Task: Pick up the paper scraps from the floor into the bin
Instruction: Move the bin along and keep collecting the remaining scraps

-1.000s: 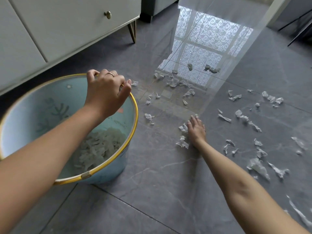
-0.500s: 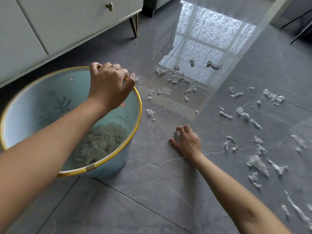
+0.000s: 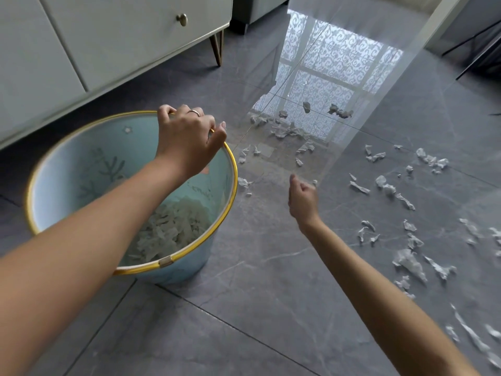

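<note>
Bin steadied, scraps strewn on floor.
Left hand (image 3: 187,139) clamped on bin (image 3: 130,202) rim (paper inside); right hand (image 3: 303,199) curled closed above tiles, contents hidden; paper scraps (image 3: 385,185) lie right.

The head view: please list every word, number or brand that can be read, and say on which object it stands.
None can be read.
Inner wall of the blue bin: only plant drawings and faint marks, too blurred to tell if they are writing.
Cabinet and paper scraps: no text visible.
</note>
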Available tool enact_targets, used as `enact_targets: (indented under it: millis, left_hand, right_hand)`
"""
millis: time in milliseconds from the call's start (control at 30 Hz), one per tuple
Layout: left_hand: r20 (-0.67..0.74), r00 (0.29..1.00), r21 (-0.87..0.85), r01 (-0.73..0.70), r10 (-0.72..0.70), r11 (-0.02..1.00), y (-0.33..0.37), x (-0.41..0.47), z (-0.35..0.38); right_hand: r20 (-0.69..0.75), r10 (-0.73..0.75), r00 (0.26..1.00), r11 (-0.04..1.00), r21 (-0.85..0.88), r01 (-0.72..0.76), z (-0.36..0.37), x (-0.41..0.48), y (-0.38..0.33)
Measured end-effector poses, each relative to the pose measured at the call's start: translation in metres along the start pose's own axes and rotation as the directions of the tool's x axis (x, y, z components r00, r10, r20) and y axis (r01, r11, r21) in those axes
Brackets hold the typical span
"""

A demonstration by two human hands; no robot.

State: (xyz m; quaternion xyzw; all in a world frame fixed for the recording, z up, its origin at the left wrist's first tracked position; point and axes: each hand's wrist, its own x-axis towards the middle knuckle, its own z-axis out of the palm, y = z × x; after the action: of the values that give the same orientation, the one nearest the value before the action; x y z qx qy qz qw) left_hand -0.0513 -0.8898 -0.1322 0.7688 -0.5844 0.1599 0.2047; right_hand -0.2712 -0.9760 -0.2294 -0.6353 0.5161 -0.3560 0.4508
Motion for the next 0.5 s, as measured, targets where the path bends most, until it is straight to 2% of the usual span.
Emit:
enact_targets:
  millis: [67, 133, 200, 267, 367, 433, 500]
  left_hand:
    - [0.044, 0.999, 0.024, -0.012, 0.011, 1.000, -0.002, 0.000, -0.004]
    - [0.133, 0.991, 0.043, -0.022, 0.016, 0.999, -0.004, 0.004, -0.011]
    - [0.228, 0.973, 0.043, -0.037, 0.026, 0.998, -0.008, 0.009, -0.019]
    - [0.311, 0.949, 0.062, -0.067, 0.044, 0.996, -0.012, 0.012, -0.026]
    - [0.413, 0.906, 0.085, -0.136, 0.089, 0.987, -0.019, 0.015, -0.027]
    - [0.455, 0.882, 0.073, -0.175, 0.123, 0.982, -0.027, 0.018, -0.028]
    - [0.484, 0.869, 0.041, -0.139, 0.102, 0.989, -0.030, 0.022, -0.031]
  right_hand:
    - [0.078, -0.048, 0.996, 0.978, 0.205, 0.031, 0.009, -0.007, -0.055]
    - [0.139, -0.182, 0.973, 0.946, 0.295, 0.134, 0.027, -0.020, -0.107]
    - [0.134, -0.341, 0.931, 0.903, 0.322, 0.284, 0.049, -0.036, -0.147]
    - [0.147, -0.449, 0.881, 0.884, 0.217, 0.414, 0.070, -0.052, -0.171]
    - [0.269, -0.467, 0.842, 0.877, 0.026, 0.479, 0.090, -0.069, -0.192]
    - [0.425, -0.394, 0.815, 0.863, -0.135, 0.487, 0.095, -0.080, -0.196]
    - [0.523, -0.291, 0.801, 0.918, -0.082, 0.387, 0.088, -0.086, -0.194]
